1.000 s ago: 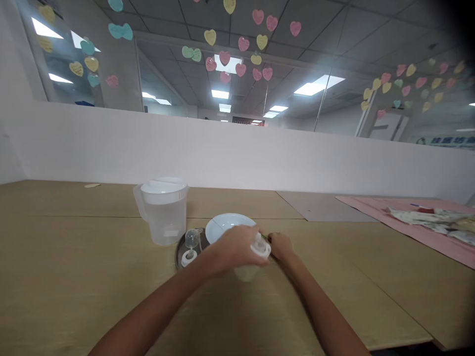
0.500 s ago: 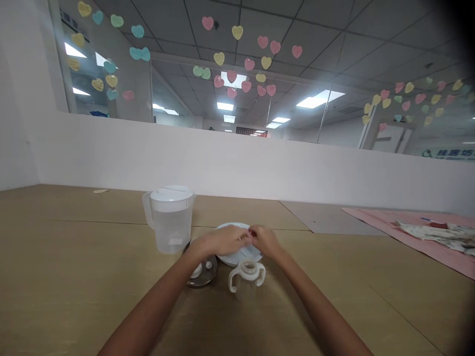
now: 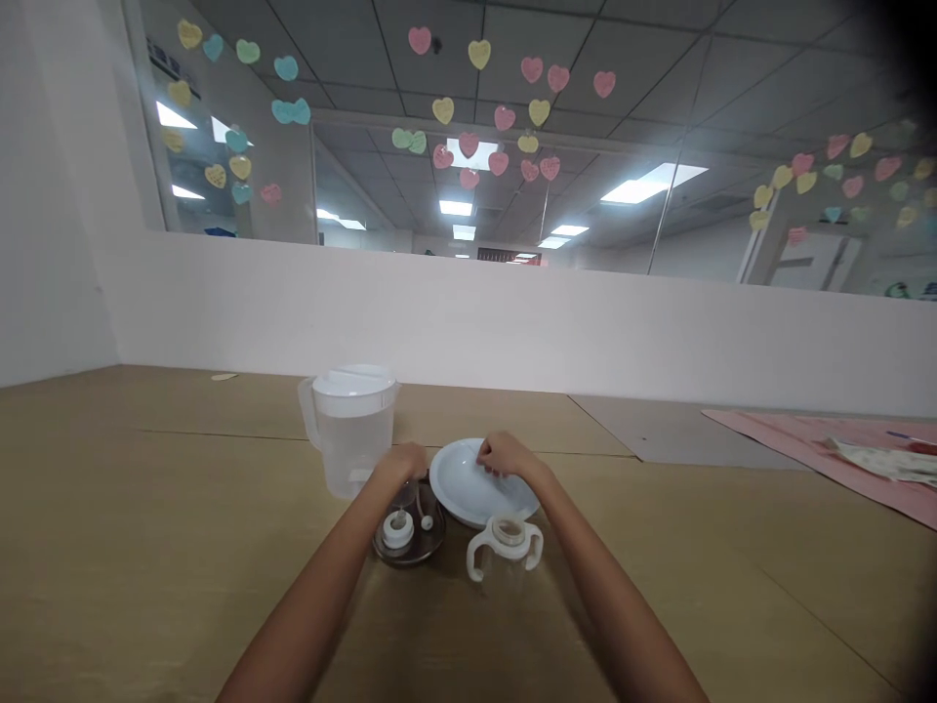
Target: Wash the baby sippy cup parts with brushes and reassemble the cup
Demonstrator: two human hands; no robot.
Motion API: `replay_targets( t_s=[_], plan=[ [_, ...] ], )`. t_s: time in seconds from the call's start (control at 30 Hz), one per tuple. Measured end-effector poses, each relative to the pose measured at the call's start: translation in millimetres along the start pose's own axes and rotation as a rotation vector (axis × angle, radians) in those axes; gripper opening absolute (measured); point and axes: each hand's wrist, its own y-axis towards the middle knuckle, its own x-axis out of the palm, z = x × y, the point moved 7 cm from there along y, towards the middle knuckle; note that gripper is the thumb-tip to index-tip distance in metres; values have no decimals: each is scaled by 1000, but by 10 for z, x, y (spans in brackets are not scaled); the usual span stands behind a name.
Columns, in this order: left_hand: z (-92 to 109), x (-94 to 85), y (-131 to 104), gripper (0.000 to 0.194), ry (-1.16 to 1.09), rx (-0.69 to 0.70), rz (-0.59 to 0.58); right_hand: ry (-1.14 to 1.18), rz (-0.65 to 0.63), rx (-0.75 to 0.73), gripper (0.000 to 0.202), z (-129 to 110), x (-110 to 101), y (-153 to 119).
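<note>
Lower centre, the clear bottle with white handles (image 3: 507,550) stands upright, below and nearer the right hand (image 3: 507,455), curled over the round white bowl (image 3: 468,493); the left hand (image 3: 407,462) bends over the round dark metal tray (image 3: 411,559), either grip unclear.

Shows the plate (image 3: 461,483) on the table (image 3: 220,537), with the tray (image 3: 421,549) just left, the jug (image 3: 355,444) behind the tray and further left, and the bottle (image 3: 507,561) before the plate. Has the cap (image 3: 397,529) in the tray, left of the tube (image 3: 426,522). Shows the cloth (image 3: 776,435) far right.
</note>
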Motion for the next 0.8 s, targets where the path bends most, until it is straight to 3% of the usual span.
replay_targets(
  t_s=[0.2, 0.37, 0.6, 0.7, 0.8],
  plan=[
    [22, 103, 30, 13, 41, 2, 10, 42, 200, -59, 23, -121, -566, -300],
    [-32, 27, 44, 16, -20, 42, 4, 107, 381, -99, 23, -147, -905, -548],
    [-25, -320, -76, 48, -164, 164, 25, 219, 490, -63, 24, -190, -1158, -836],
    [135, -528, -231, 51, -287, 249, 58, 333, 525, -72, 22, -256, -1206, -895],
    [338, -772, -422, 54, -411, 356, 169, 523, 565, -156, 20, -355, -1219, -888]
  ],
)
